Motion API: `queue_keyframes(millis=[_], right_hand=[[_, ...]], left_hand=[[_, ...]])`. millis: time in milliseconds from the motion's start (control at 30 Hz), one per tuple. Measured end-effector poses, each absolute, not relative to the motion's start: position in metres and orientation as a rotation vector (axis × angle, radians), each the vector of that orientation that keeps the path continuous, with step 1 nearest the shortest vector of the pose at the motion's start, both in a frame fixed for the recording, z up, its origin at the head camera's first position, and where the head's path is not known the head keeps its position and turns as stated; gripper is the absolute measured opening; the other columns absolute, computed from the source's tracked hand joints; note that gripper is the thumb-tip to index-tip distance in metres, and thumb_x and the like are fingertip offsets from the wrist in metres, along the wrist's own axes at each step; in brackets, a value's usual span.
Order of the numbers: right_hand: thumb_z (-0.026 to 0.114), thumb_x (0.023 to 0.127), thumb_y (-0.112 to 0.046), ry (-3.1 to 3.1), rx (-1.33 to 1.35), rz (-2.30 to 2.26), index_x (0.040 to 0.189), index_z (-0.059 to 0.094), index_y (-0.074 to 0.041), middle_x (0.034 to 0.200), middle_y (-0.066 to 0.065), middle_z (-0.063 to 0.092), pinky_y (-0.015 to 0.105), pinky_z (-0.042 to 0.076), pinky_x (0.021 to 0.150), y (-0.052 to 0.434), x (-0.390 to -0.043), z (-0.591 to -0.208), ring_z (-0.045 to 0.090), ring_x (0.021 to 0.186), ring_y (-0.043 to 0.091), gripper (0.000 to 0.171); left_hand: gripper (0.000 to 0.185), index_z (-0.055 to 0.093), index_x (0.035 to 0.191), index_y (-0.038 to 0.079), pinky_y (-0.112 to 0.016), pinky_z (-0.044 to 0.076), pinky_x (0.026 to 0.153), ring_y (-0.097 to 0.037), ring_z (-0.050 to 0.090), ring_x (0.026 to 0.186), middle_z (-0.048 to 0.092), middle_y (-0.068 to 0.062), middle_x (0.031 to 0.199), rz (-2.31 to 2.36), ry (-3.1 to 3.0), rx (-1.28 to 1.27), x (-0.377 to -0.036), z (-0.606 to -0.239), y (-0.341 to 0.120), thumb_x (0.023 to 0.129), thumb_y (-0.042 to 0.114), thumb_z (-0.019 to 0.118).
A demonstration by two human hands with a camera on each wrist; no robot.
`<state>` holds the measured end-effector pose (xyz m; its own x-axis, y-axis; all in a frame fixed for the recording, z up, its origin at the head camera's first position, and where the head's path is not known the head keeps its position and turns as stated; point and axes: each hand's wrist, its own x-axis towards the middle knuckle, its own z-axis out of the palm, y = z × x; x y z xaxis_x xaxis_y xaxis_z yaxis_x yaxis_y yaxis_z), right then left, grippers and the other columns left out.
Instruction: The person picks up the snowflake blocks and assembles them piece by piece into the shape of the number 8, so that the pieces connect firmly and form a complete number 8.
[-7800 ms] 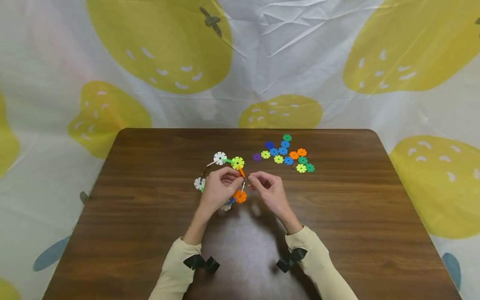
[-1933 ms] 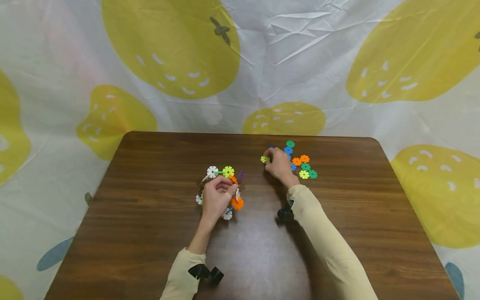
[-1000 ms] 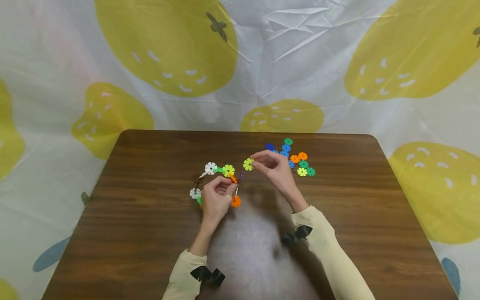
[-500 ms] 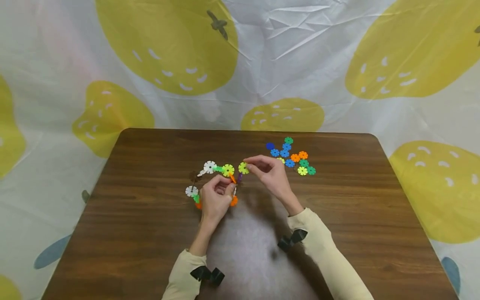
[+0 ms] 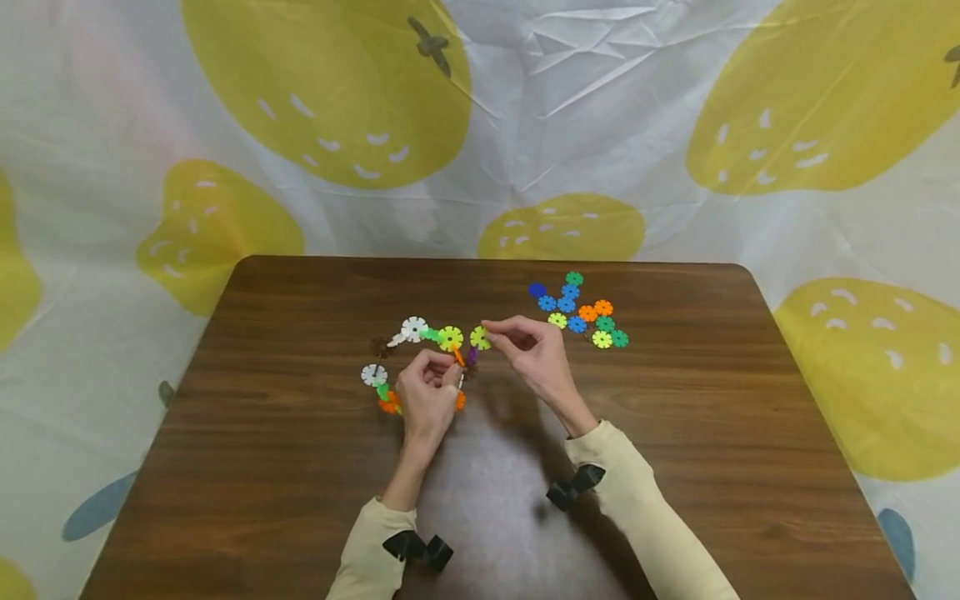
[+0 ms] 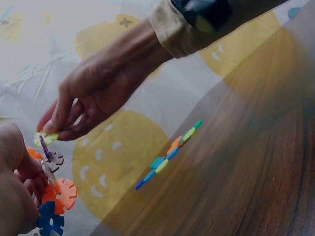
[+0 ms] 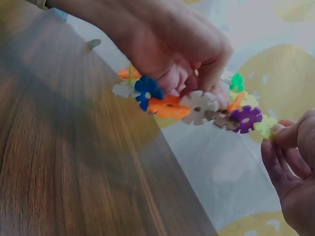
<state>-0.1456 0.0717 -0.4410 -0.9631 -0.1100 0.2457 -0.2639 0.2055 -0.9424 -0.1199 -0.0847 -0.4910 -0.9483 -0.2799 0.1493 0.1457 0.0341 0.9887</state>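
My left hand (image 5: 429, 392) holds a chain of interlocking plastic snowflake discs, lifted off the table and bent into a loop. Parts of the chain are hidden behind the hand. White discs (image 5: 414, 329), an orange disc (image 7: 170, 107) and a blue disc (image 7: 148, 93) are among its pieces. A purple disc (image 7: 247, 119) sticks out at the side nearest my right hand (image 5: 538, 354). Between thumb and fingers, the right hand pinches a yellow-green disc (image 5: 480, 337) against the purple one's edge; whether the slots are fully engaged I cannot tell.
Loose discs in blue, orange, green and yellow-green lie in a cluster, with a green disc (image 5: 574, 278) at its back, near the far edge of the brown wooden table (image 5: 712, 400). Behind hangs a fruit-print cloth (image 5: 360, 225).
The purple disc has gone from the cluster onto the chain. My right hand then took a yellow-green disc from the cluster and brought it left to the purple one. My left hand kept its hold.
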Motion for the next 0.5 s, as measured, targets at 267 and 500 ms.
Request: queue_keyframes(millis=[267, 500], right_hand=[[0.069, 0.091, 0.007, -2.325, 0.406, 1.812, 0.107, 0.074, 0.009, 0.101, 0.026, 0.074, 0.014, 0.051, 0.064, 0.07, -0.147, -0.445, 0.065, 0.074, -0.002, 0.017], [0.072, 0.094, -0.009, -2.251, 0.304, 1.821, 0.111, 0.077, -0.002, 0.105, 0.018, 0.077, 0.019, 0.057, 0.071, 0.074, -0.158, -0.456, 0.07, 0.082, 0.006, 0.019]], left_hand=[[0.005, 0.066, 0.084, -0.013, -0.011, 0.048, 0.056, -0.005, 0.057, 0.06, 0.065, -0.029, 0.075, -2.079, -1.927, 0.137, -0.122, -0.495, -0.082, 0.08, -0.015, 0.067], [0.006, 0.067, 0.09, -0.011, -0.013, 0.052, 0.06, -0.006, 0.062, 0.065, 0.068, -0.027, 0.082, -2.076, -1.953, 0.056, -0.125, -0.491, -0.077, 0.085, -0.01, 0.069]])
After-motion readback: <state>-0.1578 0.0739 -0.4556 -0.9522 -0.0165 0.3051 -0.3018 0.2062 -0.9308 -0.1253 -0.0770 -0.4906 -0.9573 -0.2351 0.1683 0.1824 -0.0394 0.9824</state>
